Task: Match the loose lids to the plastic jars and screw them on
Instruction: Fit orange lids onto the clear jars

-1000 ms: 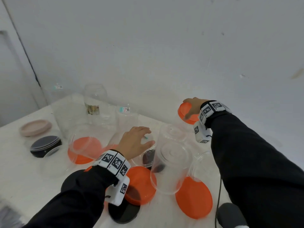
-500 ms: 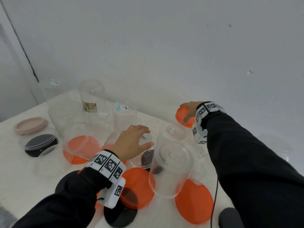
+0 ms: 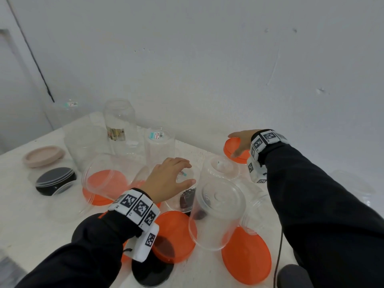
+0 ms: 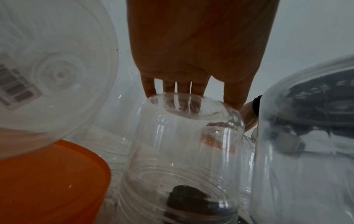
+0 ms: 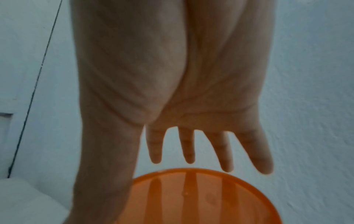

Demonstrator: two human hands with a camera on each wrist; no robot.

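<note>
Both arms wear long black sleeves (image 3: 324,204). Each wrist carries a white band (image 3: 137,206) of square black-and-white coded marker tiles, with a white block (image 3: 144,244) bearing further markers below it. Both hands are bare.

No text was legible. Price stickers on the upturned jar (image 3: 159,142) and the tall jar (image 3: 120,121), the barcode label (image 4: 15,86) on a jar base, and embossed marks on the front jar (image 3: 218,206) were too blurred to read.
</note>
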